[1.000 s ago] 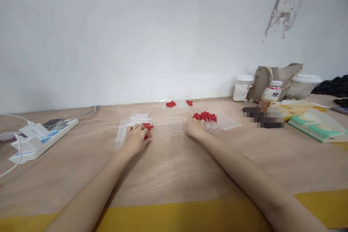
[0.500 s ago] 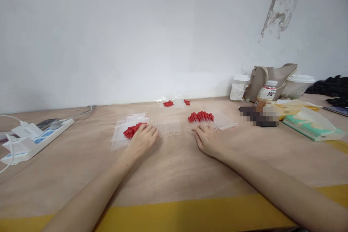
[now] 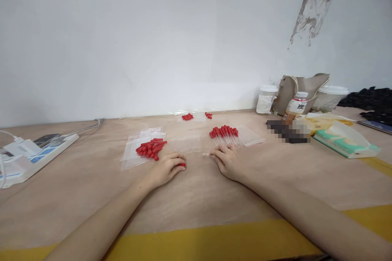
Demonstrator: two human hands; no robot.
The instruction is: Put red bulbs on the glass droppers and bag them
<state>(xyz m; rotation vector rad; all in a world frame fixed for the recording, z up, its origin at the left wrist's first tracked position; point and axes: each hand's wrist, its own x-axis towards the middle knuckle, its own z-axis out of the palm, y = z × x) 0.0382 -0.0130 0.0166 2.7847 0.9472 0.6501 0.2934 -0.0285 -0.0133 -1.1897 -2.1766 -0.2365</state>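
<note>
My left hand (image 3: 168, 168) is closed on a red rubber dropper bulb (image 3: 182, 164), which shows at its fingertips. My right hand (image 3: 228, 162) pinches a clear glass dropper tube (image 3: 206, 154), its end pointing left toward the bulb; a gap separates the two. Behind my left hand, a pile of red rubber bulbs (image 3: 150, 149) lies on clear plastic bags (image 3: 130, 155). A row of bare glass tubes (image 3: 185, 144) lies between the hands, farther back. Just beyond my right hand are several droppers with red bulbs fitted (image 3: 225, 131), beside another clear bag (image 3: 252, 135).
More red bulbs (image 3: 187, 117) and tubes lie near the wall. At left is a power strip (image 3: 45, 157) with plugs and cables. On the right stand a lidded cup (image 3: 266, 100), a drink bottle (image 3: 295, 107), a bag (image 3: 283, 91) and a green tissue pack (image 3: 344, 142).
My left hand has left the bulb pile, moving right and nearer with a red bulb. My right hand has shifted slightly left and nearer with the tube.
</note>
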